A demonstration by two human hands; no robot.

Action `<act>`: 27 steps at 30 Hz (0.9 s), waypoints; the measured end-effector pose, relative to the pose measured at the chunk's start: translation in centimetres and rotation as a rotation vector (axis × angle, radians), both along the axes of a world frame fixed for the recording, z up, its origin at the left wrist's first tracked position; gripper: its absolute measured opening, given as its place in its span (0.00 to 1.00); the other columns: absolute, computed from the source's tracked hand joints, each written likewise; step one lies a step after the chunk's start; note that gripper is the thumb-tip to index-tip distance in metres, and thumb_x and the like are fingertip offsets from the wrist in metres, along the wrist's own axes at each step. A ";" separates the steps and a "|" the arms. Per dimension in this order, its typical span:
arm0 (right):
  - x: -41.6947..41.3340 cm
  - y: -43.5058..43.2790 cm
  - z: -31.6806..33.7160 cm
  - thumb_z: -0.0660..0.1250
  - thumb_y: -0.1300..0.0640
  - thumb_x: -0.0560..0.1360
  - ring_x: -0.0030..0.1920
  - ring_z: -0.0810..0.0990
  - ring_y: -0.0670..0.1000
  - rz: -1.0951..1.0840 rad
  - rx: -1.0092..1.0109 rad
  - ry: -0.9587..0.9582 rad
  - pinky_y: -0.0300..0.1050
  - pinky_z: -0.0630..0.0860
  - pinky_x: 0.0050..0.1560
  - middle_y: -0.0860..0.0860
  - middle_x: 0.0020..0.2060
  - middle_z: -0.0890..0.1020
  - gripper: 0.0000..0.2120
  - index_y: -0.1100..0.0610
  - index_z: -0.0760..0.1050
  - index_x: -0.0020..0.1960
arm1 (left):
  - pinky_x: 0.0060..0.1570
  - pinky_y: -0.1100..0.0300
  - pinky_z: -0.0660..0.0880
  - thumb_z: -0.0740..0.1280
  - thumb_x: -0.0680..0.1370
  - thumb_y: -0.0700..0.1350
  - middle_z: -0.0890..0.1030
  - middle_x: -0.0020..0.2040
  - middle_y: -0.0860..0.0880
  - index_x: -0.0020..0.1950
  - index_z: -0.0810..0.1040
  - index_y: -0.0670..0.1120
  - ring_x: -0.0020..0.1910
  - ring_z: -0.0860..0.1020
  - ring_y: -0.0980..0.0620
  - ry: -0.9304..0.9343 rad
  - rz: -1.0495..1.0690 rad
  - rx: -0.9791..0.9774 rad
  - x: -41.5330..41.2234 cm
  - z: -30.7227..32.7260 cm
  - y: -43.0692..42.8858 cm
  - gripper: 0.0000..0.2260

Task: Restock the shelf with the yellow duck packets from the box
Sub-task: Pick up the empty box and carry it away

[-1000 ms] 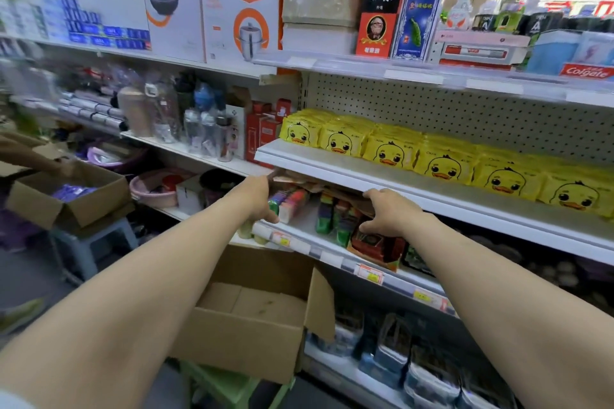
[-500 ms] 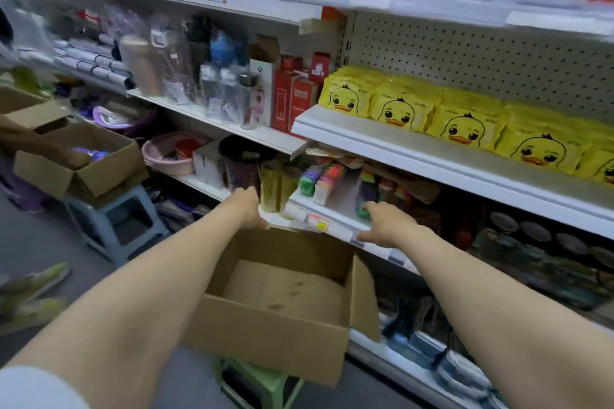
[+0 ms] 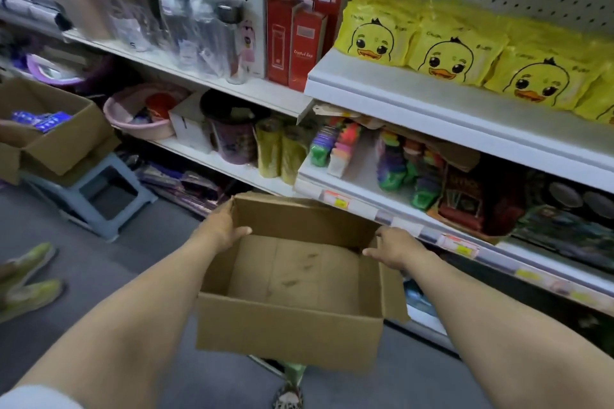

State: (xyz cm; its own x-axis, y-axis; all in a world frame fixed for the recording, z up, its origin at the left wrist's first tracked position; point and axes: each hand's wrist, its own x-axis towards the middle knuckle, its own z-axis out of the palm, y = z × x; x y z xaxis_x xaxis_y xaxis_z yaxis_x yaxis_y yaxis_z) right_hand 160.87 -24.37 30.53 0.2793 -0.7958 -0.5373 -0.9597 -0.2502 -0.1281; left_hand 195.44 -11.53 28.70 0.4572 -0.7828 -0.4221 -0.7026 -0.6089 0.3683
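Now my left hand (image 3: 222, 229) and right hand (image 3: 395, 249) have dropped from the lower shelf (image 3: 360, 173) onto the box (image 3: 289, 335) mid-frame, fingers clamped on its walls; duck packets (image 3: 455, 56) line the upper-right shelf (image 3: 398, 100).

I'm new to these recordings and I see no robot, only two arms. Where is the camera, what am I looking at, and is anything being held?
There is no machine here. These are a person's two bare arms, filmed by one wide-angle camera worn on the head and looking forward and down. That is why the arms reach in from the bottom corners. The left hand and the right hand each grip a side wall of a cardboard box, thumbs on the inside. The box looks empty. The yellow duck packets stand in a row on the white shelf at the upper right. At the left, another box sits on a grey stool.
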 end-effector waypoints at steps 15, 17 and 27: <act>0.5 -2.4 -9.9 0.66 0.40 0.77 0.65 0.75 0.62 -0.298 0.087 -0.023 0.52 0.74 0.63 0.62 0.74 0.66 0.45 0.58 0.46 0.81 | 0.63 0.42 0.70 0.62 0.78 0.61 0.69 0.69 0.35 0.75 0.57 0.40 0.67 0.70 0.35 -0.043 0.114 0.201 2.6 -10.3 -2.5 0.34; 0.4 -2.4 -10.9 0.67 0.41 0.77 0.64 0.76 0.63 -0.338 0.082 -0.013 0.54 0.75 0.62 0.62 0.71 0.68 0.41 0.59 0.52 0.79 | 0.63 0.43 0.70 0.61 0.79 0.61 0.70 0.69 0.35 0.75 0.58 0.39 0.66 0.70 0.34 -0.030 0.129 0.227 3.4 -11.6 -2.7 0.34; 0.2 -3.5 -14.4 0.63 0.44 0.80 0.62 0.77 0.62 -0.440 0.158 0.056 0.51 0.74 0.56 0.62 0.62 0.78 0.33 0.60 0.56 0.77 | 0.56 0.46 0.72 0.61 0.81 0.56 0.78 0.59 0.34 0.66 0.71 0.37 0.60 0.76 0.34 0.033 0.246 0.236 5.4 -15.0 -4.0 0.23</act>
